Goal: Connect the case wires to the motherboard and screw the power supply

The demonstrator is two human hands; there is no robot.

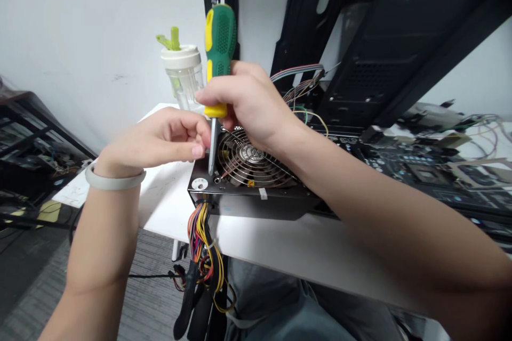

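My right hand (254, 98) is wrapped round the handle of a green and yellow screwdriver (221, 37), which stands nearly upright. Its metal shaft points down at the corner of a black power supply (256, 202), beside the round wire fan grille (256, 155). Whether the tip touches a screw cannot be made out. My left hand (170, 133) is close to the shaft on its left side, fingers curled in and thumb near them. Anything between those fingertips is hidden. A bundle of coloured cables (204, 229) hangs from the power supply's front over the table edge.
A clear cup with a white lid (182, 64) stands behind my left hand. A black computer case (360, 53) rises at the back right. A circuit board (424, 173) lies to the right on the white table (320, 242). Dark shelving (36, 133) is at far left.
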